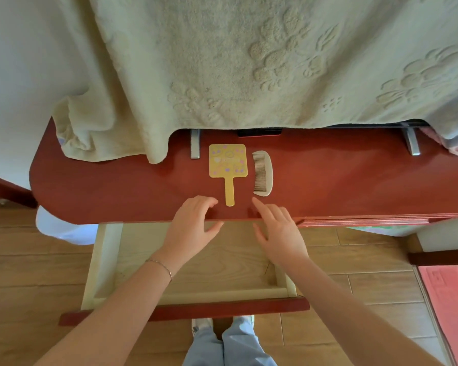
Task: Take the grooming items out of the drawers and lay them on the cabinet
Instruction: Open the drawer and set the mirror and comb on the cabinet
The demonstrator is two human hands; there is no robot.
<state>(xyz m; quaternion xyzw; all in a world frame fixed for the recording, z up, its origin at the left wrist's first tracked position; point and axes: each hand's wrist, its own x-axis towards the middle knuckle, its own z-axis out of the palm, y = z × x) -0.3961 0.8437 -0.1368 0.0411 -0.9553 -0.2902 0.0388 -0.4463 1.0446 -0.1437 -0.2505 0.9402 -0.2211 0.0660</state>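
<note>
A yellow hand mirror (227, 165) with pastel stickers lies on the red cabinet top (341, 180), handle pointing toward me. A pale curved comb (263, 173) lies just right of it, apart from it. My left hand (192, 225) hovers at the cabinet's front edge, left of the mirror handle, fingers loosely spread and holding nothing. My right hand (278, 233) is on the other side of the handle, fingers straight, also holding nothing. Below both hands a light wooden drawer (101, 260) with a red front stands pulled out; no item shows inside it.
A pale green towel (222, 62) hangs over a screen at the back; its metal feet (195, 147) stand on the cabinet. Pink papers (452, 299) lie on a surface at the right. Wooden floor (24, 273) and my legs (228, 344) are below.
</note>
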